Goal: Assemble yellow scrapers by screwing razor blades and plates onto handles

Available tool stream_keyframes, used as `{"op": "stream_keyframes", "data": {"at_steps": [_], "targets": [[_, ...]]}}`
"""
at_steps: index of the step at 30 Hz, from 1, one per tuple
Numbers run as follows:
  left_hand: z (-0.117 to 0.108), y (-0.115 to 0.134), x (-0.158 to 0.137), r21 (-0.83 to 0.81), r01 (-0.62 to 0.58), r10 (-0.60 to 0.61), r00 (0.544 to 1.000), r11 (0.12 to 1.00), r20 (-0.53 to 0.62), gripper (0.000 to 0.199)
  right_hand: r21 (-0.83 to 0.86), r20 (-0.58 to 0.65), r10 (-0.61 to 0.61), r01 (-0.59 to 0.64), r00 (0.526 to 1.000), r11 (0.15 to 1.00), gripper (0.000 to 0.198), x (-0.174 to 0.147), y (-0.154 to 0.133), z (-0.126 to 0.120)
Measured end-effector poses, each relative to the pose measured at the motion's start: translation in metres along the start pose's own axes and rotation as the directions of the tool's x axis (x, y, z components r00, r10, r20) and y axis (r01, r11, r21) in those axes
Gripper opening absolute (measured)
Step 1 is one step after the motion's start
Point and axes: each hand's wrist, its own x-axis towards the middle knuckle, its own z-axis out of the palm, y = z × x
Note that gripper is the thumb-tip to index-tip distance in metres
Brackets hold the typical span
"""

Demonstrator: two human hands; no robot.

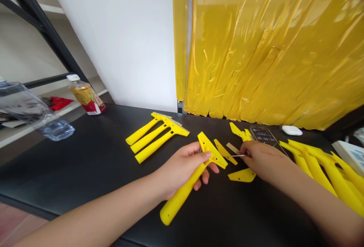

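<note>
My left hand (184, 167) is closed around a yellow scraper handle (182, 197), thumb on its wide flat head. No blade shows on this head. Close to the head's right side, my right hand (263, 158) pinches a thin metal strip (235, 156), seen nearly edge-on; its exact kind is hard to make out. Beside the right fingers are a pale flat blade (233, 148) and a yellow cover plate (224, 151) with holes. Another yellow cover plate (241, 175) lies below that hand. Further yellow plates (239, 131) lie behind it.
Three yellow scrapers (156, 137) with metal edges lie on the black table (93, 167). Several yellow handles (324, 163) are piled at right. A phone (264, 135) running a timer, a white case (292, 130), a drink bottle (87, 95) and a clear bottle (34, 108) stand around.
</note>
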Motion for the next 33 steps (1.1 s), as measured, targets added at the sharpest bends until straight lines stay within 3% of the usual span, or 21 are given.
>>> {"op": "stream_keyframes", "data": {"at_steps": [8,14,16,19,21,24,27,33], "targets": [[-0.002,-0.001,0.001,0.007,0.014,-0.014,1.0,1.0,0.0,0.022,0.237,0.012,-0.013,0.01,1.0,0.971,0.003,-0.003,0.002,0.001],[-0.002,-0.001,0.001,0.02,-0.002,0.002,1.0,1.0,0.018,0.025,0.486,-0.031,-0.001,0.016,1.0,0.874,0.022,-0.009,0.003,-0.026],[-0.002,-0.001,0.0,0.029,-0.006,0.005,0.999,1.0,0.037,0.025,0.695,-0.015,-0.033,0.034,0.999,0.718,0.031,-0.019,-0.005,-0.034],[-0.001,-0.001,-0.003,0.047,0.009,-0.012,0.997,0.999,0.077,0.024,0.93,0.07,-0.075,-0.038,0.995,0.366,0.036,-0.035,-0.025,-0.036],[0.0,-0.002,-0.005,0.062,0.011,-0.018,0.993,0.998,0.115,0.023,0.965,0.136,-0.105,-0.107,0.985,0.238,0.036,-0.043,-0.039,-0.031],[0.002,-0.002,-0.007,0.086,-0.003,-0.01,0.989,0.996,0.145,0.025,0.98,0.173,-0.114,-0.159,0.978,0.122,0.038,-0.048,-0.053,-0.021],[0.004,-0.001,-0.008,0.119,-0.015,0.001,0.992,0.993,0.124,0.029,0.983,0.168,-0.097,-0.159,0.981,0.093,0.04,-0.048,-0.058,-0.015],[0.004,-0.001,-0.009,0.219,-0.016,-0.011,0.992,0.976,0.122,0.036,0.978,0.169,-0.122,-0.151,0.978,0.144,0.041,-0.048,-0.059,-0.016]]}}
